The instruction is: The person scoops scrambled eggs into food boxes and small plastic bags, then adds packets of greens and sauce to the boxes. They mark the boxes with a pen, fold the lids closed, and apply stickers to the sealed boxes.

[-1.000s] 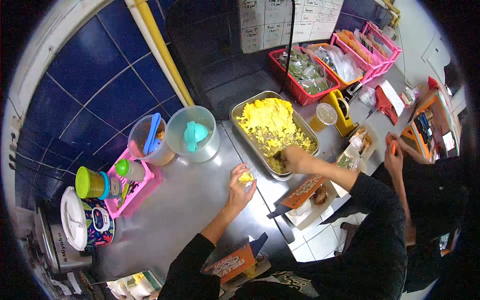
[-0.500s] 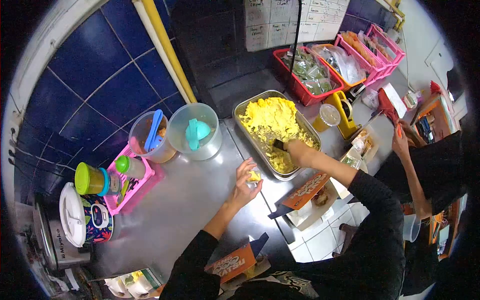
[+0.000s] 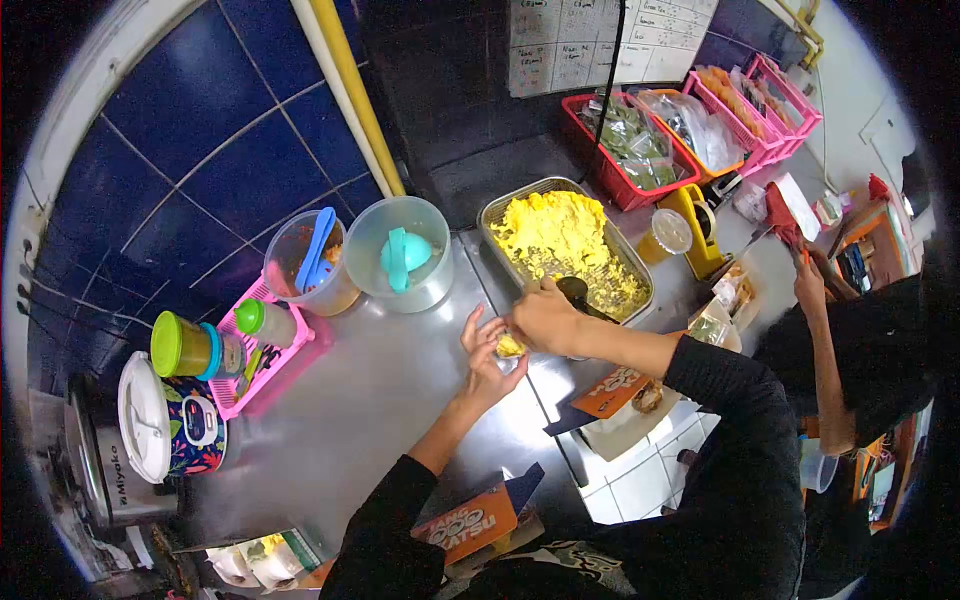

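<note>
My left hand [image 3: 482,365] is curled around a small clear cup [image 3: 508,352] with yellow mashed food in it. Right beside that cup, my right hand [image 3: 548,318] grips a black utensil [image 3: 572,289], part of which sticks out past my fingers toward the tray; its other end is hidden by the hand. Behind both hands stands a metal tray [image 3: 490,218] holding a heap of crumbly yellow food [image 3: 552,232], with the near part of the tray thinly covered.
Left of the tray are two plastic tubs, one with a turquoise scoop [image 3: 398,262], the other with blue tongs [image 3: 316,250]. Orange printed boxes [image 3: 470,525] lie close to my body. A yellow tape dispenser [image 3: 696,232] stands right; a co-worker's arm [image 3: 825,340] is beyond.
My right hand has come out of the tray toward the left, carrying the black utensil to the small cup. My left hand still holds the cup in about the same place.
</note>
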A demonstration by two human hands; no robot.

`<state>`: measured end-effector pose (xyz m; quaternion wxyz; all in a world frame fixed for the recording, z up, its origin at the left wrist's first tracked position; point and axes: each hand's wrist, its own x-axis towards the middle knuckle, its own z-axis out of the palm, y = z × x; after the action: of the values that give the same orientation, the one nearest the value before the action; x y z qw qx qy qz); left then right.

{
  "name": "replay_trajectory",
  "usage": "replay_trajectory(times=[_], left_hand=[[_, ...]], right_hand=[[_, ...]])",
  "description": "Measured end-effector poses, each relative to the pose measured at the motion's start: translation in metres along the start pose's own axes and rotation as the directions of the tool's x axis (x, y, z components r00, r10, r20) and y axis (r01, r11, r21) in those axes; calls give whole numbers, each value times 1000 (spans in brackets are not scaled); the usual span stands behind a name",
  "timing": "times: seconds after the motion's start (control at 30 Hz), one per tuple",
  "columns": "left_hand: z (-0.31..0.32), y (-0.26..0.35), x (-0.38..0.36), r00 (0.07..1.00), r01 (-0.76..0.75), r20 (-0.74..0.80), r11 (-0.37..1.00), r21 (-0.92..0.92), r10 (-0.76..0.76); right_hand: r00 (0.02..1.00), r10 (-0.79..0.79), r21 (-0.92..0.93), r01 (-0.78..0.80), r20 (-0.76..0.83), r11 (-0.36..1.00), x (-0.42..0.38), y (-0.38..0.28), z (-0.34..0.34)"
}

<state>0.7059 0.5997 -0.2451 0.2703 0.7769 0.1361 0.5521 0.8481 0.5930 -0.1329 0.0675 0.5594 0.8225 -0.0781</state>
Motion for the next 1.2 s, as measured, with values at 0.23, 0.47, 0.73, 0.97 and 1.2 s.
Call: replay_trajectory(times=[0.23, 0.47, 0.73, 0.97, 1.2], left_hand=[[-5, 14, -3, 986, 165, -2, 974, 155, -167], [-7, 24, 0, 821, 569, 64, 822, -14, -567], [0, 21, 4, 779, 621, 52, 758, -198, -625], [5, 25, 16, 855, 517, 69, 855, -45, -514], [2, 23, 15, 895, 427, 118, 903, 50, -430]], right_hand=[[997, 62, 299, -43, -53, 953, 1, 2, -1], [994, 108, 525, -73, -36, 848, -1, 15, -9], [949, 74, 448, 76, -306, 891, -33, 31, -29], [942, -181, 85, 213, -282, 973, -36, 10, -18], [949, -189, 105, 221, -252, 969, -41, 4, -31]])
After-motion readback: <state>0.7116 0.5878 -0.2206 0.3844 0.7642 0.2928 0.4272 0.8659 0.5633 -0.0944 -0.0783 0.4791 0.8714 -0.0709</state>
